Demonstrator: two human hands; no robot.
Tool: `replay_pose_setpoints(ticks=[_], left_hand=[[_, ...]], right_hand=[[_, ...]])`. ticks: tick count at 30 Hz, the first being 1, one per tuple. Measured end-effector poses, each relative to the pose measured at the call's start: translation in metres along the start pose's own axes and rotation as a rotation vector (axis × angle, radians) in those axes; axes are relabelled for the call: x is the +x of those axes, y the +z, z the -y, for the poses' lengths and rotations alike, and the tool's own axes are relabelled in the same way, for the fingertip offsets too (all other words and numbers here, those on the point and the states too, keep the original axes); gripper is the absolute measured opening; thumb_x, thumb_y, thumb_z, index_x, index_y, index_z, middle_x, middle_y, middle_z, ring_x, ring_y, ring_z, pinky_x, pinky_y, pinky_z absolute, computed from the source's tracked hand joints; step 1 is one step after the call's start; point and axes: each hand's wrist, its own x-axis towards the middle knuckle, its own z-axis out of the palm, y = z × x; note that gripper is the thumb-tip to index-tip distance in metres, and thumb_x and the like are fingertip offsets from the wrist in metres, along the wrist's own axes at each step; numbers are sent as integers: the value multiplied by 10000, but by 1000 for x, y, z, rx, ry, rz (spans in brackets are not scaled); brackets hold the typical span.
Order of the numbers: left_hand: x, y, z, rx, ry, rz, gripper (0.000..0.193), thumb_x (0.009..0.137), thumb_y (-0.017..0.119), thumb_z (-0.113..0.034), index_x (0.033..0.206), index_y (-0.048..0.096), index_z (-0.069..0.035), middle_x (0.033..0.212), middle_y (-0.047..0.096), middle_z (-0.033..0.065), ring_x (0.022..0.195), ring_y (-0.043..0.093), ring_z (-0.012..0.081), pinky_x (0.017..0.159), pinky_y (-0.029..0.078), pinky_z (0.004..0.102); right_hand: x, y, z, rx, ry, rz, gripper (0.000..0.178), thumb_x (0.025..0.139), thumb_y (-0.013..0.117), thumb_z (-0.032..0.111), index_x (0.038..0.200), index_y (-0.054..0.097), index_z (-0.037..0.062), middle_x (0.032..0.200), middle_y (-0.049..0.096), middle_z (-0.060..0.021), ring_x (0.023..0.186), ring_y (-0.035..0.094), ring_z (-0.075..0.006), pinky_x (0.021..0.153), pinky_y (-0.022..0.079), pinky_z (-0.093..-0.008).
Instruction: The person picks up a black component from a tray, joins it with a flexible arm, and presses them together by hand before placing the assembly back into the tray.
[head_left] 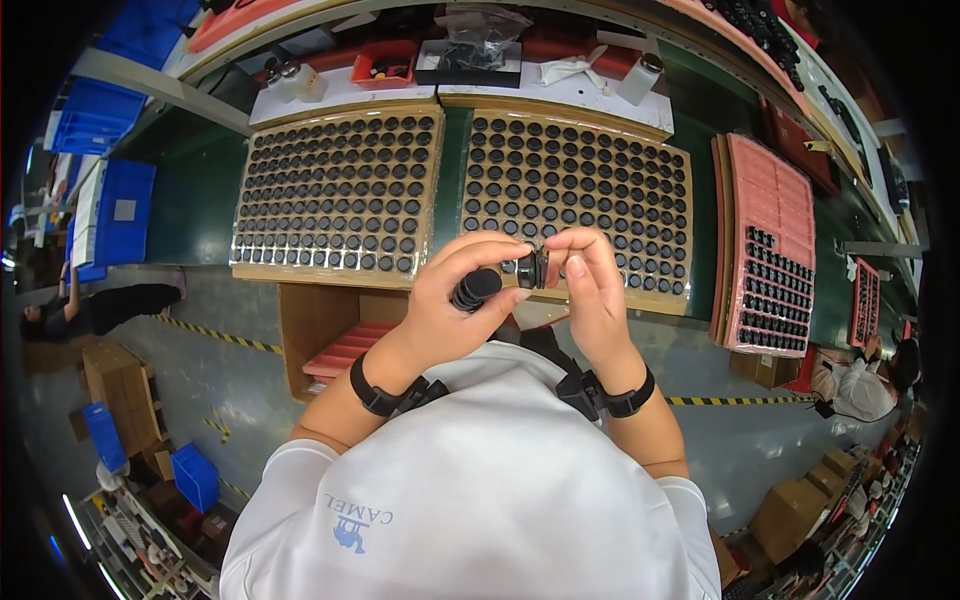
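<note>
My left hand (437, 294) is closed, with its lower fingers wrapped round a short black cylinder (476, 289) that looks ribbed or stacked. Its thumb and index finger also pinch a black round part (525, 271). Facing it, my right hand (592, 290) grips a thin black disc-like piece (542, 267) between thumb and fingers. The disc and the round part meet or nearly meet edge to edge; whether they are joined I cannot tell. Both hands are above the front edge of the right-hand tray (455, 225), which holds rows of black round parts.
Another tray (240, 262) of black round parts lies to the left. Pink trays (775, 195), partly filled with black parts, stand at the right. Along the back are a red bin (384, 66), a black box (468, 75) and bottles (640, 80). An open cardboard box (300, 330) sits below the bench.
</note>
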Motion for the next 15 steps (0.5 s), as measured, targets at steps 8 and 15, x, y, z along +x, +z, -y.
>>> replay_pose_setpoints(ticks=[8,15], left_hand=[[-4,1,7,-77,-81,-1,318,740,688,-8,1049,610,-8,1020,614,114,901,576,182,804,459,288],[-6,4,13,-215,-249,20,276,806,657,-75,1066,590,-12,987,621,90,910,591,169,799,462,280]], right_hand=[[2,-7,-1,-441,-219,87,261,820,613,60,1060,524,9,968,482,-54,821,450,-120,775,382,-246],[2,-14,-7,-408,-172,97,264,818,603,42,1071,534,7,984,484,-64,837,454,-120,778,388,-241]])
